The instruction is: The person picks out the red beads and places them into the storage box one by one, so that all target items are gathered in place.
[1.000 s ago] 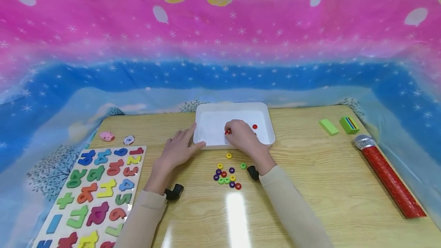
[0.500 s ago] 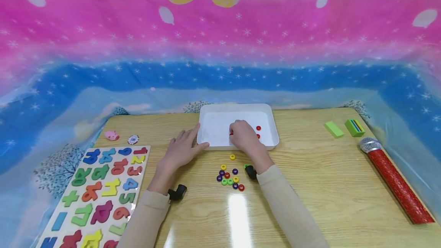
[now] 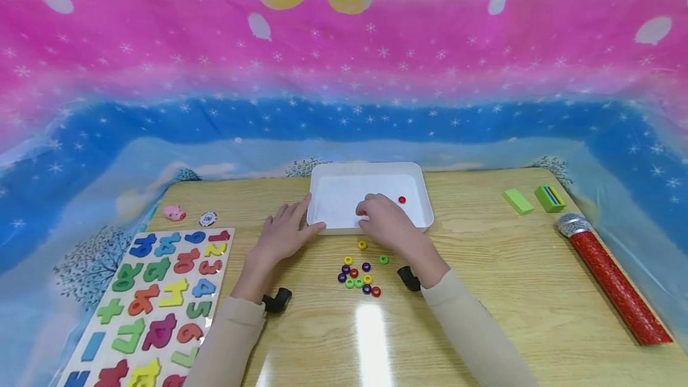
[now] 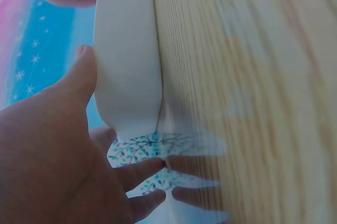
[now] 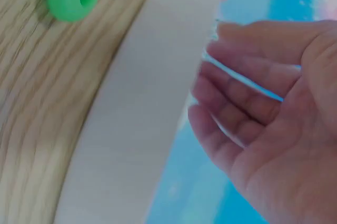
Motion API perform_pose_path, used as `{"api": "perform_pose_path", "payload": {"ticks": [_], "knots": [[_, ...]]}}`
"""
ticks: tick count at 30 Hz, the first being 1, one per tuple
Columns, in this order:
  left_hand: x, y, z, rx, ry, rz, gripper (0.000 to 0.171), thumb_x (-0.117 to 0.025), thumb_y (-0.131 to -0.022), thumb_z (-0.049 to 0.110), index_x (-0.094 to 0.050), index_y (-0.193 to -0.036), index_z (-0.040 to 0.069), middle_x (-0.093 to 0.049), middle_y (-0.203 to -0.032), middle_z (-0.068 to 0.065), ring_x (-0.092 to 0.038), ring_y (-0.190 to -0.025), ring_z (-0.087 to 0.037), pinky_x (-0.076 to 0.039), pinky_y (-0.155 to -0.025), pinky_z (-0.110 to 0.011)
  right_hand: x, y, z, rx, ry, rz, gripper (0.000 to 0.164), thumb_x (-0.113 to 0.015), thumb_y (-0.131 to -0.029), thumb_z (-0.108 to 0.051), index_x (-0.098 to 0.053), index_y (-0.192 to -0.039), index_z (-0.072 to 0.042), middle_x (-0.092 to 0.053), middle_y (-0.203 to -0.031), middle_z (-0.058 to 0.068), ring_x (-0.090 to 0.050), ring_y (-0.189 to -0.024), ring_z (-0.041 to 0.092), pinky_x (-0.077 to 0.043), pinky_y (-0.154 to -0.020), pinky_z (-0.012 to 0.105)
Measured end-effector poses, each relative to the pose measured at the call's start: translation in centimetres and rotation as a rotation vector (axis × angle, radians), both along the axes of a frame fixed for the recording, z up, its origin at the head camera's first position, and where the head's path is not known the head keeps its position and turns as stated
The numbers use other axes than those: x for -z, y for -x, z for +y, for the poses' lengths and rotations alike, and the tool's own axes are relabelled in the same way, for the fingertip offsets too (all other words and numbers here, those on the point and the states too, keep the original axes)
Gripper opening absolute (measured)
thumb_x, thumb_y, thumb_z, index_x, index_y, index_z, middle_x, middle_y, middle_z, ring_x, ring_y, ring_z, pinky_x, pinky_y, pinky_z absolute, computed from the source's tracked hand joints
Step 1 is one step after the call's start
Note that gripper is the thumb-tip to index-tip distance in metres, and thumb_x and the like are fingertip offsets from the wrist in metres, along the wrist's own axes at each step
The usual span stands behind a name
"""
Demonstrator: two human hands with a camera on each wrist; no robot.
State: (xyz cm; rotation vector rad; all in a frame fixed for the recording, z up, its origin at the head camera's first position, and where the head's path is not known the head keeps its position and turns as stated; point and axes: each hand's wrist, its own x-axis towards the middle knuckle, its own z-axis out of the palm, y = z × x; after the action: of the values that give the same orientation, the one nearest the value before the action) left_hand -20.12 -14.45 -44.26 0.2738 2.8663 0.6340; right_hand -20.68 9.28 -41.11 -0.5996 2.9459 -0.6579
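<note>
My left hand lies spread at the near left corner of a white tray. In the left wrist view its thumb reaches the rim and the other fingers extend past the corner. My right hand hovers over the tray's near side. Its fingers are loosely bent, and nothing shows between thumb and forefinger in the right wrist view. A bit of red shows by its fingertips in the head view. One red ring bead sits inside the tray beyond the knuckles; the hand hides part of the tray floor.
Several yellow, purple, red and green ring beads lie before the tray. A number puzzle board, pink pig and poker chip are left. Green blocks and a red microphone lie right.
My right hand has shifted slightly right and toward the near rim, its fingers looser, uncovering a green bead on the table. It now covers another red bead. The left hand stays at the tray.
</note>
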Motion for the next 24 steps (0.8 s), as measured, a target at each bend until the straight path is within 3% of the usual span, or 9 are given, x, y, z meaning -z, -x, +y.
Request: {"api": "perform_pose_path", "payload": {"ticks": [7, 12, 18, 24], "knots": [[0.0, 0.1, -0.2, 0.005, -0.011, -0.012, 0.082, -0.035, -0.083, 0.074, -0.001, -0.148, 0.038, -0.019, -0.156, -0.008, -0.011, -0.144, -0.037, -0.009, -0.109, -0.067, -1.0, -1.8, 1.4, -0.050, 0.079, -0.077, 0.021, -0.060, -0.087, -0.014, -0.070, -0.106, -0.011, -0.066, -0.105, 0.000, -0.059, -0.103, 0.017, -0.052, -0.087, 0.034], [-0.3, 0.2, -0.2, 0.001, -0.005, -0.013, 0.083, -0.035, -0.083, 0.075, -0.001, -0.148, 0.038, -0.017, -0.156, -0.009, -0.009, -0.144, -0.037, -0.007, -0.110, -0.067, -1.4, -3.1, 1.8, -0.096, 0.063, -0.082, 0.021, -0.064, -0.086, -0.015, -0.070, -0.106, -0.014, -0.066, -0.105, -0.003, -0.059, -0.101, 0.015, -0.051, -0.087, 0.032], [-0.6, 0.1, 0.1, 0.001, 0.013, -0.006, 0.082, -0.035, -0.083, 0.074, -0.002, -0.148, 0.037, -0.017, -0.156, -0.010, -0.010, -0.144, -0.037, -0.007, -0.110, -0.066, -1.1, -4.6, 1.8, -0.212, 0.019, -0.119, 0.021, -0.061, -0.088, -0.016, -0.069, -0.108, -0.015, -0.065, -0.107, -0.004, -0.059, -0.099, 0.012, -0.050, -0.087, 0.030], [-0.7, -0.2, 0.1, 0.000, 0.019, 0.012, 0.081, -0.036, -0.084, 0.073, -0.005, -0.149, 0.035, -0.018, -0.155, -0.012, -0.013, -0.143, -0.040, -0.008, -0.109, -0.067, -0.6, -5.6, 1.2, -0.300, -0.002, -0.105, 0.016, -0.061, -0.087, -0.014, -0.071, -0.099, -0.016, -0.065, -0.097, -0.006, -0.058, -0.085, 0.007, -0.050, -0.077, 0.024]]}}
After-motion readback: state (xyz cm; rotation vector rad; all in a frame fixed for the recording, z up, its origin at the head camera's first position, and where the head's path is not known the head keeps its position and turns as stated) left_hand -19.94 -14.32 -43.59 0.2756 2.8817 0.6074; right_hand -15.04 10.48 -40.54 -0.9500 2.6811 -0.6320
